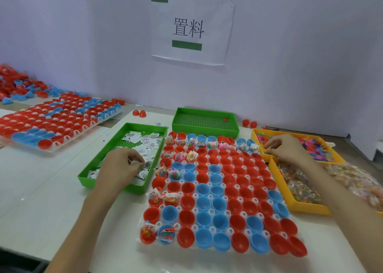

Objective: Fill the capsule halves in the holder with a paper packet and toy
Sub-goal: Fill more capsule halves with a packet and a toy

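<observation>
the picking step is in hand: the left hand (122, 167), left of centre, reaches into the green tray (137, 190), its fingers (134, 155) curled round a paper packet (135, 163). the right hand (288, 148), at the right of the frame, pinches what looks like a small toy (269, 148) in the yellow tray (256, 141). between them on the desk (51, 190) lies the holder (211, 211). its capsule halves (219, 204) are filled only along the top rows and the left column; most stand empty. next, i judge, both hands must lift clear and drop packet and toy into one empty half without knocking its filled neighbours.
</observation>
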`<state>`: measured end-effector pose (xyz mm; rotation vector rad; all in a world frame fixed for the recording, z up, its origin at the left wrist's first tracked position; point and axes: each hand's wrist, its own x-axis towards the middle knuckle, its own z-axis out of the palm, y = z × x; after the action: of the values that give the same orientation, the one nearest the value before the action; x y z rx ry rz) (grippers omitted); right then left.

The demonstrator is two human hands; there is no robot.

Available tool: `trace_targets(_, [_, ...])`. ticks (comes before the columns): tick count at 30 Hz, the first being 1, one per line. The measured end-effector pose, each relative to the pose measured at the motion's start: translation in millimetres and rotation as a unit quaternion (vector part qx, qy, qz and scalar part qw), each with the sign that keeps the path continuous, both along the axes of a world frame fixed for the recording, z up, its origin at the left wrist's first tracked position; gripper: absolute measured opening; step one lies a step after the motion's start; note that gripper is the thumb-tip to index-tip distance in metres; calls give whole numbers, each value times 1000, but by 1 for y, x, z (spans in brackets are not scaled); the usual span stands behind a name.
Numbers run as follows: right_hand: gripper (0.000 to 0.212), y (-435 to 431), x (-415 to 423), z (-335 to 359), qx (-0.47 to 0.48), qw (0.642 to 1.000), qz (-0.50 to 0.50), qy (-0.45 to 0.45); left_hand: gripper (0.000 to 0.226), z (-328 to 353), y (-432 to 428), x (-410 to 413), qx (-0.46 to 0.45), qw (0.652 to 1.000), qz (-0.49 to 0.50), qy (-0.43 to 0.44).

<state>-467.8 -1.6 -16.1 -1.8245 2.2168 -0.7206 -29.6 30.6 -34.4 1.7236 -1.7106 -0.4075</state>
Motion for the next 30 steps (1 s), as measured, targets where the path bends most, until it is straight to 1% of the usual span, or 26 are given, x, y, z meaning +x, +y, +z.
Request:
trace_targets(2, [19,3,0,-4,-31,999,-28,-13,21,-1,1,0,-18,1000,12,15])
trace_targets(4, [22,4,1,-7,-73,996,-50,-6,22,-2,2,0,-41,998,27,25])
trace_targets(6, [16,4,2,-5,-87,996,-37,2,22,-4,2,0,-61,997,34,36])
trace_targets(7, [14,3,1,-3,-64,998,-10,6,22,-5,2,0,-67,996,35,42])
trace_targets(9, [16,1,1,3,21,998,47,25,21,-6,2,-1,-76,995,43,48])
trace_targets(11, [16,-4,2,8,72,995,57,32,18,-7,2,-3,-89,993,57,55])
trace_targets(17, [16,-17,5,16,103,992,36,61,16,-8,7,-3,-122,985,71,102])
trace_targets(20, [17,-13,1,14,87,994,33,51,16,-2,10,-3,-140,979,82,124])
trace_targets(22, [17,-9,-2,13,54,996,12,63,19,4,14,-1,-138,972,90,169])
trace_targets(25, [20,-2,-3,22,-14,998,-14,59,25,14,26,-3,-123,950,78,276])
trace_targets(28, [19,11,11,41,-101,995,-1,-15,16,32,46,-18,-125,910,40,393])
trace_targets(30, [14,27,32,54,-152,980,34,-119,9,47,63,-35,-130,878,-6,461])
